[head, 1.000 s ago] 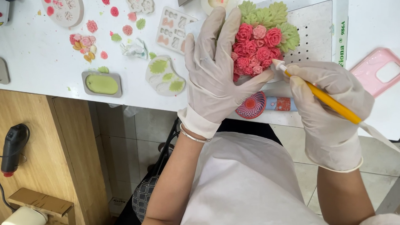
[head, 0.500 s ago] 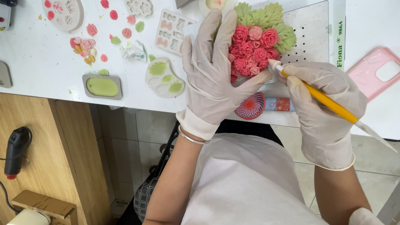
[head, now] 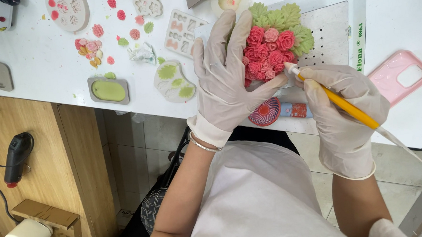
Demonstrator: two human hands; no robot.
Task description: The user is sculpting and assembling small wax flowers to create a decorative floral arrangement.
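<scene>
Above the white table, the left hand still cups the rose cluster, fingers wrapped around it. The right hand, pinching the yellow tool, has nudged its tip closer against the roses' edge.

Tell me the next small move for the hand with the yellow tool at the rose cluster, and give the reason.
Probably nudge the tip a little further into the edge of the rose cluster. The right hand holds the yellow modelling tool like a pen, its pale tip right at the cluster's lower right rim, while the left hand cups and steadies the piece from the side.
</scene>
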